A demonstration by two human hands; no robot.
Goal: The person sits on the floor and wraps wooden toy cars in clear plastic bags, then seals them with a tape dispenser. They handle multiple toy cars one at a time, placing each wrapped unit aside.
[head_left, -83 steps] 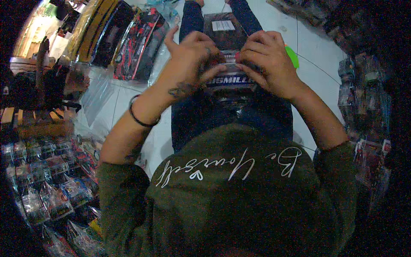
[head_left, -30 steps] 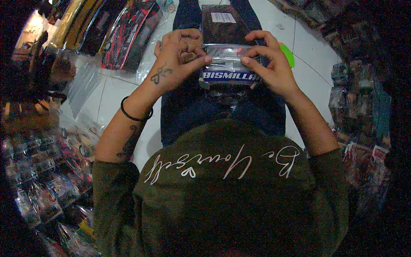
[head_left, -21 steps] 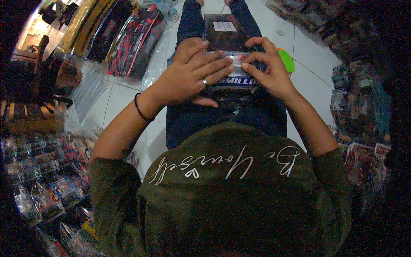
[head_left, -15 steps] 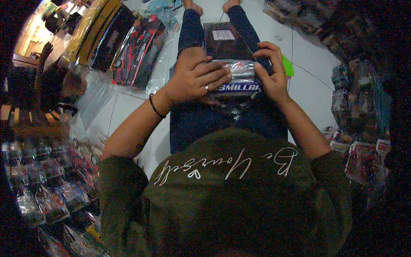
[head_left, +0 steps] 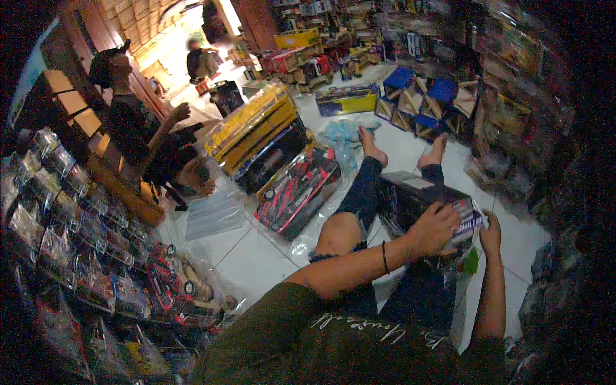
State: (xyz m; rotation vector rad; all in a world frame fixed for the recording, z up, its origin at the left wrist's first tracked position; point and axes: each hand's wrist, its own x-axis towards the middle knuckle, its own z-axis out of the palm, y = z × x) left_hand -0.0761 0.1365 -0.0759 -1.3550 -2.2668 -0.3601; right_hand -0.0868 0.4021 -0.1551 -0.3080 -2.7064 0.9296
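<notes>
A dark box in clear plastic wrap rests tilted across my legs, a pale label on its far part and a printed white-and-blue band near its close end. My left hand lies over that near end, fingers bent against the wrap. Beside the box's right edge is my right hand, its fingers pointing up and partly apart, the tips close to the band. Whether they touch it I cannot tell. Below the box a small bright green piece shows by my leg.
To the left stand yellow boxes and a red-and-black wrapped box. Clear plastic sheets lie on the tiles. A seated person is at far left. Bagged goods line the left; blue boxes stand ahead.
My view has swung up and left, bringing the room and a person into sight. Both hands stay at the wrapped box, which now appears further right; my left hand remains on its near end.
</notes>
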